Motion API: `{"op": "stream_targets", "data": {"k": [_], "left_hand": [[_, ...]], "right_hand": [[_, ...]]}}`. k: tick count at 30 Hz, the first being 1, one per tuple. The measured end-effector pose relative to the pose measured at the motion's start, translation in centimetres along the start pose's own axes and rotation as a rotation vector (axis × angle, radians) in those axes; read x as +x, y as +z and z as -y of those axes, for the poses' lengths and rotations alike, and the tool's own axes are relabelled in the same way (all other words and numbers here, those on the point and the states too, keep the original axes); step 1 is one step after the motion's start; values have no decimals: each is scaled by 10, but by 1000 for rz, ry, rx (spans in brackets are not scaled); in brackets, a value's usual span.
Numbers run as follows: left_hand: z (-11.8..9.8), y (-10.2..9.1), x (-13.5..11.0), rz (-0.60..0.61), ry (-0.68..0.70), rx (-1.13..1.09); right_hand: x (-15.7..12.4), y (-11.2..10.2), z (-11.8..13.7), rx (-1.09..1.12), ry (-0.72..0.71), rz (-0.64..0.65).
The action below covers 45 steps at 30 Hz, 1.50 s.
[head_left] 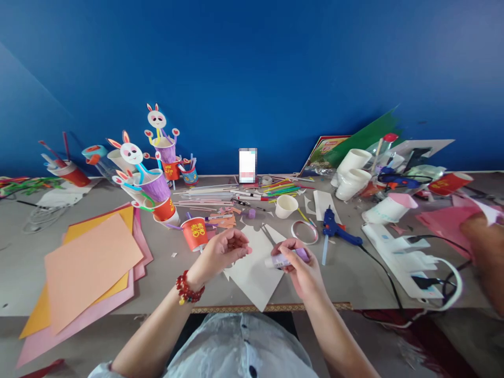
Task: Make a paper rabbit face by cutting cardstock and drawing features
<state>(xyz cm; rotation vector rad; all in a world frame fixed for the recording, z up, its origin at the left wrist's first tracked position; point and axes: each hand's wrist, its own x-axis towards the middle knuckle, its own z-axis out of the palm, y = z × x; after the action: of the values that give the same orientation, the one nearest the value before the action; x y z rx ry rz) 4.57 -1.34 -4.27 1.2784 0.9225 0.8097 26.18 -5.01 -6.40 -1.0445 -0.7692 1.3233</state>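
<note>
My left hand (226,248), with a red bead bracelet at the wrist, pinches a small pink paper piece (249,251) between its fingertips. In my right hand (301,265) lies a purple glue stick (277,260), its pale end pointing left toward the paper piece. Both hands hover over a white paper sheet (258,286) at the table's front edge. A red paper cup (193,234) stands just beyond my left hand. Beyond my right hand are a roll of tape (304,232) and a blue hot glue gun (336,230).
Coloured paper sheets (94,268) are stacked at left, below rabbit figures (151,186) made from cups. Sticks, markers and scraps spread behind a white paper cup (286,206). A power strip (401,262) with cables sits at right, near another person's arm (482,257).
</note>
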Motion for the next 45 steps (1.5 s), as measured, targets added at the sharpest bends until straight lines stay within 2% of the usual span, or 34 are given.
{"op": "stream_targets", "data": {"k": [3,7,13,17,19,23,25,27,31,34,36,39,42,45], "left_hand": [[-2,3,-6,-67,17,2],[2,6,-14,-161,10,-99],[13,16,-20,-89,40,-143],[19,23,-21,-40,116,-146],[22,23,-21,-85,114,-160],[29,18,-20,-252,34,-239],[29,14,-20,-289,17,-280],[27,12,-20,-302,26,-304],[22,13,-21,-311,48,-319],[21,15,-22,-297,53,-319],[20,15,-24,-295,50,-315],[19,14,-26,-313,46,-296],[18,14,-27,-324,49,-287],[16,14,-26,-329,52,-291]], "right_hand": [[1,4,1,72,-27,-17],[6,8,-4,267,19,-47],[8,13,-16,463,123,29],[6,19,-24,479,196,47],[3,22,-28,448,198,54],[2,23,-32,386,143,99],[11,19,-31,278,73,115],[29,14,-31,60,-77,88],[82,4,-38,-591,-508,-34],[113,0,-53,-999,-662,-54],[123,-1,-63,-1117,-713,-37],[126,0,-68,-1143,-732,-16],[115,-2,-55,-1168,-740,-3],[87,-12,-31,-1234,-694,-23]]}}
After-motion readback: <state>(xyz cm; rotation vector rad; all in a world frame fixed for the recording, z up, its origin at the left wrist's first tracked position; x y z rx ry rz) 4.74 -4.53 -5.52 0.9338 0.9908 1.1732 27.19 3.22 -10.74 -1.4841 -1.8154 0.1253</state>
